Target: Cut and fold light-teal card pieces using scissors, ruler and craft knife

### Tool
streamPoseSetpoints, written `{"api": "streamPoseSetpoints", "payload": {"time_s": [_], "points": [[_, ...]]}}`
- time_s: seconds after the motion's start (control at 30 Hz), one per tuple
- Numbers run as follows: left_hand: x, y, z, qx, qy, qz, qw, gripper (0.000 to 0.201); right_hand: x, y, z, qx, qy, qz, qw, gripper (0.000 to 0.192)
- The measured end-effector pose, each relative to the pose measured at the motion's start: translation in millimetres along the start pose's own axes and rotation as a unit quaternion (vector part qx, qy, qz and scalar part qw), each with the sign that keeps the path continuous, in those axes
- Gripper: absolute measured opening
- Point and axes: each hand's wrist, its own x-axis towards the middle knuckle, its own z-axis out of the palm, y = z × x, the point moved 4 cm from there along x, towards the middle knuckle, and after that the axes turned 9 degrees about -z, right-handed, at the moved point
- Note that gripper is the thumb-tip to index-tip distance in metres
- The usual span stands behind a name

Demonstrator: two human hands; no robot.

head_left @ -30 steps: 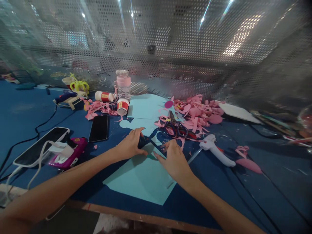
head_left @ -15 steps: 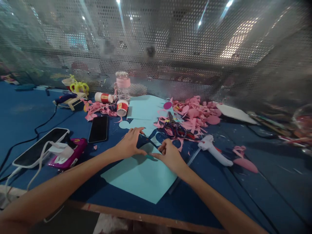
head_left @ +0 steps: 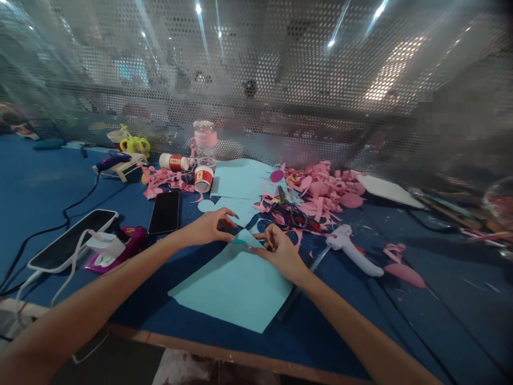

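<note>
While both our hands meet at the far corner of the light blue paper sheet (head_left: 234,283), which lies flat on the blue table (head_left: 48,182) near its front edge, we pinch that corner up. Our left hand (head_left: 208,227) closes thumb and fingertips on the raised corner from the left, and our right hand (head_left: 280,251) grips the same corner from the right, fingers curled; whether it also holds some small tool, we cannot tell. Just beyond our hands lie more light blue paper pieces (head_left: 240,182) and scissors (head_left: 290,211) amid a heap of pink paper scraps (head_left: 320,190). To the right rests a white glue gun (head_left: 352,251). To the left lie a black phone (head_left: 165,212) and a second phone (head_left: 74,239) beside a magenta gadget (head_left: 120,248). Farther back stand a clear jar (head_left: 205,144) and two glue sticks (head_left: 180,163).
</note>
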Motion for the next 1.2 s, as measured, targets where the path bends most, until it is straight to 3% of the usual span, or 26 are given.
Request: {"api": "streamPoseSetpoints", "payload": {"time_s": [0.13,0.27,0.5,0.97,1.2], "points": [[0.6,1.9,6.4,-0.019,-0.033,-0.035,0.999,0.045,0.3,-4.7,1.8,0.019,-0.014,-0.005,1.0,0.048],[0.8,-1.4,8.1,-0.061,-0.013,-0.049,0.997,0.028,-0.2,-9.9,2.5,0.017,-0.02,-0.011,1.0,0.046],[-0.8,-0.9,9.9,-0.14,-0.008,-0.076,0.987,0.015,0.5,-10.0,1.8,0.009,-0.036,0.006,0.999,0.048],[-2.5,-0.4,2.8,-0.008,-0.028,-0.038,0.999,0.033,0.9,-7.3,0.7,-0.025,-0.065,0.012,0.997,0.048],[-3.4,5.7,9.8,-0.066,-0.035,-0.058,0.996,0.038,1.7,-4.9,3.5,-0.005,-0.075,0.019,0.997,0.051]]}}
